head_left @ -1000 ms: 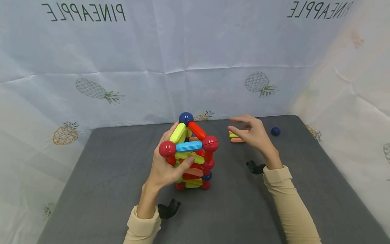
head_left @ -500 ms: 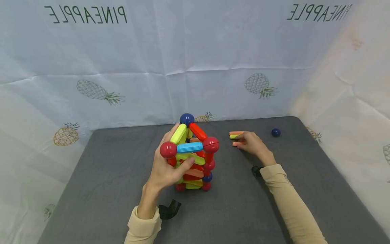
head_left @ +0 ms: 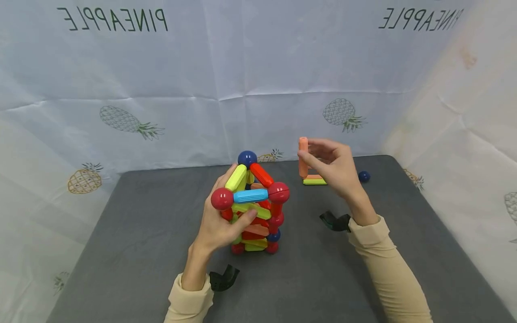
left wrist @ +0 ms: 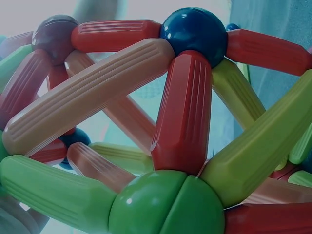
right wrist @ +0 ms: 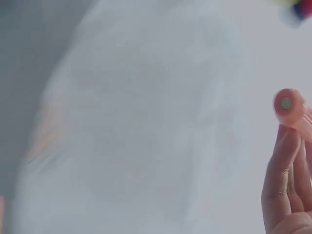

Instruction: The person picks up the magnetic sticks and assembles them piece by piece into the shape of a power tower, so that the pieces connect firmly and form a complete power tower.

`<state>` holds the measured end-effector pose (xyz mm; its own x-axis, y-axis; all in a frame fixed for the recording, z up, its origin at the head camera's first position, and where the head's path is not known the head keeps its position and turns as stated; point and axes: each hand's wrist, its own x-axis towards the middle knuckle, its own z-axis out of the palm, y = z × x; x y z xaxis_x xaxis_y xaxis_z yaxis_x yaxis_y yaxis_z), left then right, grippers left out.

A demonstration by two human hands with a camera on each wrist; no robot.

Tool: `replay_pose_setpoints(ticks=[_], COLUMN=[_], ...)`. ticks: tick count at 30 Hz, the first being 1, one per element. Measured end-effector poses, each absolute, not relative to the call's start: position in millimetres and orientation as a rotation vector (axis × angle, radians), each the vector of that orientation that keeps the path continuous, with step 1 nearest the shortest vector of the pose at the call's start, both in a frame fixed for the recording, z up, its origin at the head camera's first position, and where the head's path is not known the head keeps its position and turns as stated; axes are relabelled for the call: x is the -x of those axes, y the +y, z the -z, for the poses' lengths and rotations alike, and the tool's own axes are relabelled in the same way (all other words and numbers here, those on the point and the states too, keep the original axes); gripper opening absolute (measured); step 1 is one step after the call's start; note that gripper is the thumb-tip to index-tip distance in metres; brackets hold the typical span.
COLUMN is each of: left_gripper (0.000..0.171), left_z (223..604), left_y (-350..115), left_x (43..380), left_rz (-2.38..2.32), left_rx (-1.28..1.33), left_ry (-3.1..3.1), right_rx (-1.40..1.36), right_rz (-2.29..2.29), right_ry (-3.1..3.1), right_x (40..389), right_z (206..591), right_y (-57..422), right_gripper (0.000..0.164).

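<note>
My left hand (head_left: 218, 226) grips a tower of magnetic sticks and balls (head_left: 251, 195) from its left side, thumb across the front and the other fingers mostly hidden behind it. A blue ball (head_left: 247, 158) tops the far corner; two red balls joined by a light blue stick mark the near corners. In the left wrist view, a green ball (left wrist: 165, 204) and red, orange and yellow-green sticks appear close up. Off to the tower's right, my right hand (head_left: 339, 168) pinches an orange magnetic stick (head_left: 303, 157), held upright. Its round end with a metal spot (right wrist: 285, 103) shows in the right wrist view.
Behind the right hand, a yellow-green stick (head_left: 315, 181) and an orange stick (head_left: 314, 176) lie on the dark grey table (head_left: 153, 233). A loose blue ball (head_left: 364, 176) rests farther right. White pineapple-print cloth (head_left: 250, 67) hangs behind and beside the table.
The right hand reached down to the loose sticks, picked up the nearest orange one and raised it upright. The left hand and tower have stayed about where they were.
</note>
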<state>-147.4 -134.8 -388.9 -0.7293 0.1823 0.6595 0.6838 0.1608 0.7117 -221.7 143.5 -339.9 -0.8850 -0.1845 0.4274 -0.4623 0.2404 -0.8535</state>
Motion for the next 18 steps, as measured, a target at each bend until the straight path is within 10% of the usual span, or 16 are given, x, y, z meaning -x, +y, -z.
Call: replay_pose_setpoints(ticks=[8, 18], left_gripper=[0.085, 0.086], left_z=[388.3, 387.4], left_y=[-134.2, -136.1], left_x=[145.8, 145.4], left_rz=[1.603, 1.565], left_rx=[0.837, 0.823], left_ry=[-2.033, -2.057], right_rx=[-0.935, -1.069], right_rz=[-1.848, -1.689], right_ry=[-1.936, -2.057], right_x=[178.3, 167.0], right_z=[268.4, 267.8], right_y=[98.5, 80.3], right_gripper=[0.032, 0.038])
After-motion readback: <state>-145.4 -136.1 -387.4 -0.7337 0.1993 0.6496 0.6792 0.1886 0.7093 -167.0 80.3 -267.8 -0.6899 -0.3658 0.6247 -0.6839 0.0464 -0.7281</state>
